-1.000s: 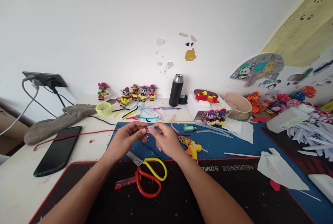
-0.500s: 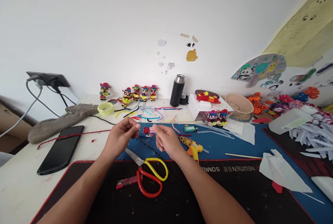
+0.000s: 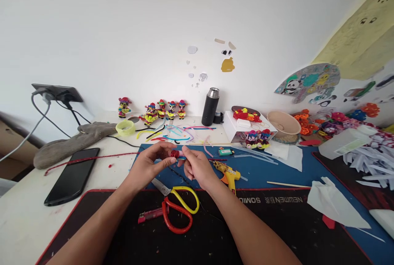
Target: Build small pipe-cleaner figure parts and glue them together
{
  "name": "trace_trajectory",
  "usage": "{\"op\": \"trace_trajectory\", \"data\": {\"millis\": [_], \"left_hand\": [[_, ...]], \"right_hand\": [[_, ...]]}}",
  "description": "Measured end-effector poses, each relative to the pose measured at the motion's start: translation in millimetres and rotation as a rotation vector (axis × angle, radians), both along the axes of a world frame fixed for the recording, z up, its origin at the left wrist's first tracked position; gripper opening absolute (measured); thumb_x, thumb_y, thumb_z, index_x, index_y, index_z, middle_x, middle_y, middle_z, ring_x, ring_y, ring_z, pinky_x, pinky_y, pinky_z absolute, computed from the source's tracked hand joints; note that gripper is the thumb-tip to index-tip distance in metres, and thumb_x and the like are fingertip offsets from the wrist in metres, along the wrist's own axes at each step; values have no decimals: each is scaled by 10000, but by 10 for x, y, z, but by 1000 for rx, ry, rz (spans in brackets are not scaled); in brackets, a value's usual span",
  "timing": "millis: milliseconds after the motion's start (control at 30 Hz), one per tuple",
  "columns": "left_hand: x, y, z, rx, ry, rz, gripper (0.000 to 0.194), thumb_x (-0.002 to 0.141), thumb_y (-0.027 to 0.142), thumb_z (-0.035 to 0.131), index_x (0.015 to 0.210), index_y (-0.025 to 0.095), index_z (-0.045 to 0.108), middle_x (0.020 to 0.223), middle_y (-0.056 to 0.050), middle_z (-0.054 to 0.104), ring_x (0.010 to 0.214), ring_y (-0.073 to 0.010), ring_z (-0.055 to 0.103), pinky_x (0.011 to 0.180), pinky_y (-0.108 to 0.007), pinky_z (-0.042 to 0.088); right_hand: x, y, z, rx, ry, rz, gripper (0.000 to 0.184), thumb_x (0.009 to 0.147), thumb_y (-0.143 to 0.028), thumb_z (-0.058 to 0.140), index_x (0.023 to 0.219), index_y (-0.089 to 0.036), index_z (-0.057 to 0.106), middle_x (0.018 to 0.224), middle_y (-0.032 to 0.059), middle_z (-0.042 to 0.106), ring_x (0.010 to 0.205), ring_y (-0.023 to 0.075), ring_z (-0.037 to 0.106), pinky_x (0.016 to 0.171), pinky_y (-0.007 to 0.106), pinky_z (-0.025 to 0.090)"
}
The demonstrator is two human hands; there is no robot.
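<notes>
Nearest is a black cloth desk mat with red edging [image 3: 132, 240], carrying metal scissors with one red and one yellow handle loop [image 3: 166, 193], blades tilted up-left, and a slim red cutter [image 3: 150, 215] beside the red loop. Above the scissors, the bare hands meet over a plain blue mat [image 3: 264, 174]. Small glittery red coiled piece [image 3: 175, 154] is held up between them, off the mat; right hand [image 3: 198, 165] pinches its right end, thumb on top, fingers curled under. Left hand [image 3: 152, 162] has thumb and bent fingers around the other end (can't tell if they actually press on it). A long thin fuzzy red stem [image 3: 118, 156] runs from near the left wrist across a black flat phone [image 3: 72, 178] on the left. Yellow hot-glue gun [image 3: 230, 174] lies just right of the right hand; a small green-and-white box [image 3: 225, 152] is behind it. Farther back: loose coloured fuzzy stems [image 3: 175, 138], a yellow-green tape roll [image 3: 125, 132], several small multicoloured fuzzy figures [image 3: 181, 110], an upright black metal-necked flask [image 3: 210, 108], then the white wall [image 3: 123, 31] with stickers.
</notes>
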State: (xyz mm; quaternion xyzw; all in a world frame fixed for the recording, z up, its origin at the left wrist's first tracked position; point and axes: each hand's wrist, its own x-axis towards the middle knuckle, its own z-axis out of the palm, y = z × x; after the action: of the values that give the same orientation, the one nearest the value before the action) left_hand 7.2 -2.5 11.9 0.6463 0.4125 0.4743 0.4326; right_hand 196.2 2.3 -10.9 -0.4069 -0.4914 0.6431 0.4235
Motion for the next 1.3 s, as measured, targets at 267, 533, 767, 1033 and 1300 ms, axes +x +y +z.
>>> {"op": "trace_trajectory", "data": {"millis": [267, 533, 767, 1033, 1300], "left_hand": [[-5, -14, 3, -36, 7, 13, 298, 873, 477, 810, 973, 202, 753, 943, -52, 759, 865, -212, 699, 816, -326, 562], [7, 11, 8, -92, -63, 37, 347, 826, 499, 851, 960, 197, 746, 912, -53, 756, 841, -210, 688, 769, -318, 577], [29, -8, 45, -139, -108, 34, 354, 790, 503, 880, 914, 195, 758, 840, -31, 732, 730, -167, 635, 645, -264, 530], [33, -1, 31, -197, -129, -23, 360, 813, 512, 865, 924, 186, 760, 766, -27, 729, 675, -163, 627, 631, -268, 519], [24, 26, -45, -249, -213, -69, 319, 827, 461, 863, 944, 185, 758, 751, -32, 737, 687, -177, 652, 628, -273, 522]], "right_hand": [[2, -13, -5, 5, -18, 14, 681, 873, -843, 587, 708, -183, 623, 441, -63, 470, 328, 84, 413, 363, 232, 255], [-3, -15, 16, -3, 3, 80, 713, 863, -890, 540, 685, -201, 531, 521, -31, 549, 359, 85, 481, 348, 214, 253], [-6, -39, 40, 19, -19, 99, 643, 847, -840, 633, 791, -203, 562, 575, -55, 581, 351, 69, 456, 354, 213, 260], [21, -47, 53, 100, -54, 96, 563, 941, -752, 595, 782, -212, 582, 465, -86, 484, 345, 92, 436, 397, 233, 330], [25, -35, 65, 129, -47, 107, 574, 934, -758, 590, 762, -210, 585, 433, -103, 418, 335, 90, 379, 409, 244, 327]]}}
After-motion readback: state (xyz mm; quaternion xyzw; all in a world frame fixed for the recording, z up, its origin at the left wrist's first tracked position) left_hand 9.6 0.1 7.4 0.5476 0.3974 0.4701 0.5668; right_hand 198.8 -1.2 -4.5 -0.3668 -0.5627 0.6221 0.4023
